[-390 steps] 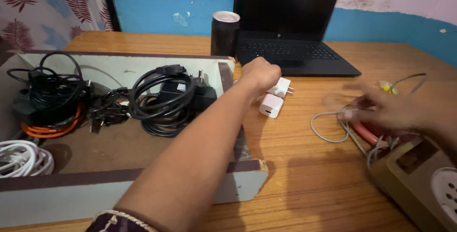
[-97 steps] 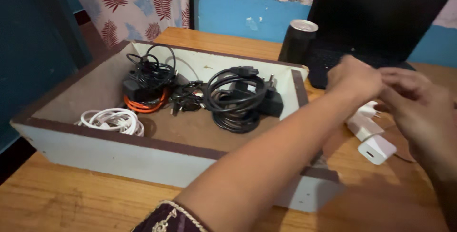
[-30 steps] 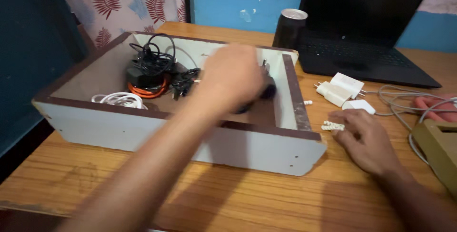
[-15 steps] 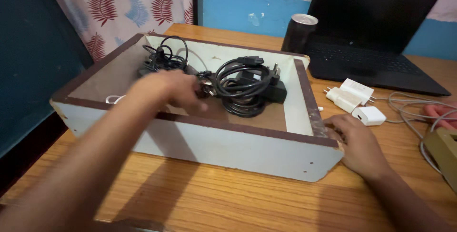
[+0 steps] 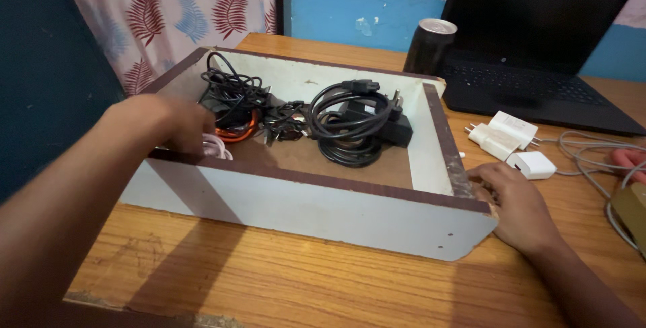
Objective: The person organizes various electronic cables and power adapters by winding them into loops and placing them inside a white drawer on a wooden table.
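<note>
The wooden box, a shallow open tray with pale walls and brown rims, sits in the middle of the frame on the counter, its long axis running from the left edge toward the lower right, open side up. Its near wall faces the lower edge of the frame, and its right-hand corner juts toward the lower right.

The left hand reaches over the near-left rim into the box, right at the white cable coil; its fingers are hidden behind the knuckles, so I cannot tell whether they are apart or closed on anything. The right hand lies flat on the counter against the box's right corner, fingers together and lightly spread, holding nothing.

Inside, an orange-and-black cable bundle fills the upper-left corner, and a black coiled power cord with its adapter lies right of centre. The floor of the box in front of them is bare brown board.

To the right of the box lie three white chargers, close together. Behind them stand a black laptop and a dark can, the can just beyond the far wall.
</note>
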